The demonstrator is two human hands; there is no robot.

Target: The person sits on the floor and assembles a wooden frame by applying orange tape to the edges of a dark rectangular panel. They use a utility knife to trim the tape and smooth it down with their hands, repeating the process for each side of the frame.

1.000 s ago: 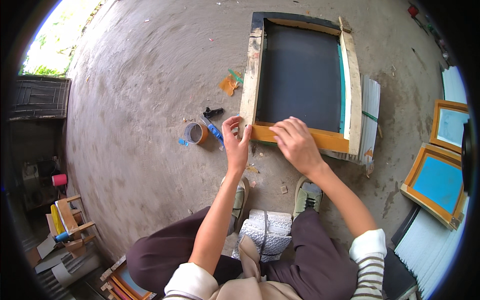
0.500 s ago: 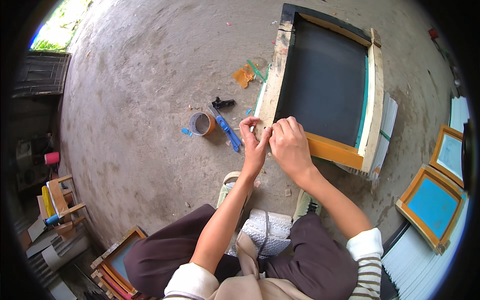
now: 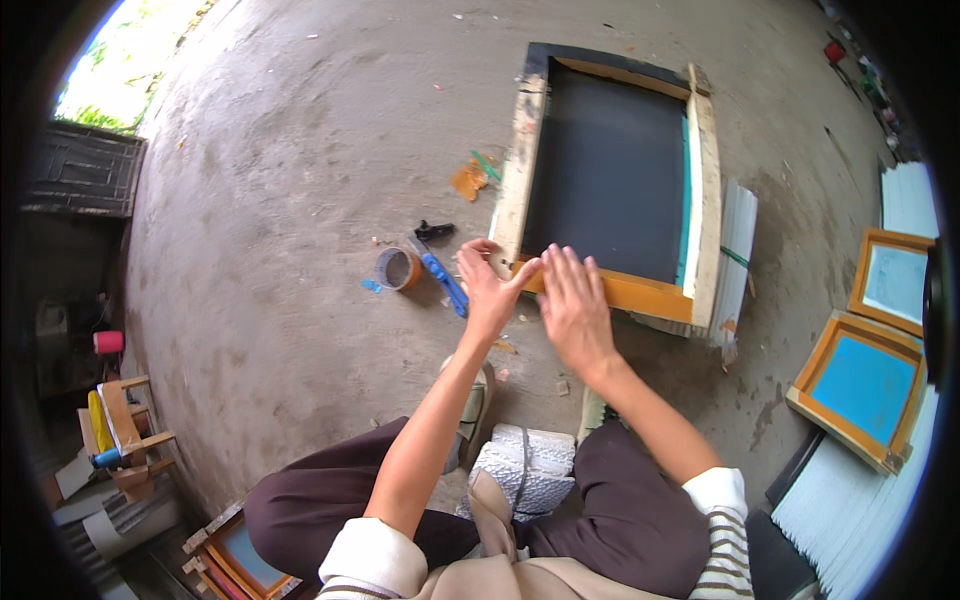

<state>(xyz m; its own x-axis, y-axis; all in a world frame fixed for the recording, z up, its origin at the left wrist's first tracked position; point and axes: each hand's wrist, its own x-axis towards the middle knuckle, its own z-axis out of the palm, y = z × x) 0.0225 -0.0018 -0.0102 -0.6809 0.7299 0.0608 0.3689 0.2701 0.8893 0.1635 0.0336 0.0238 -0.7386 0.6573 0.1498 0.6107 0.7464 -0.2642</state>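
Note:
A wooden frame (image 3: 648,297) stretched with dark grey mesh (image 3: 610,180) stands raised on a stack of white sheets. My left hand (image 3: 490,290) is at its near left corner, fingers bent and thumb stretched out apart from them, with nothing visible in it. Over the near edge, my right hand (image 3: 575,310) is extended with straight fingers and holds nothing. Whether either hand touches the wood, I cannot tell. Left of my hands lie a blue utility knife (image 3: 442,277), a small black object (image 3: 434,231) and what looks like a roll of brown tape (image 3: 398,269).
A crumpled orange-brown scrap (image 3: 467,181) lies beside the frame. To the right, blue-meshed frames (image 3: 862,390) rest on stacked white sheets (image 3: 815,505). A white strapped bundle (image 3: 525,465) sits between my legs. More frames (image 3: 235,555) lean at lower left.
My right hand has gone from bent, closed fingers at the frame's corner to straight fingers. The left hand has opened a little. The whole view has shifted somewhat.

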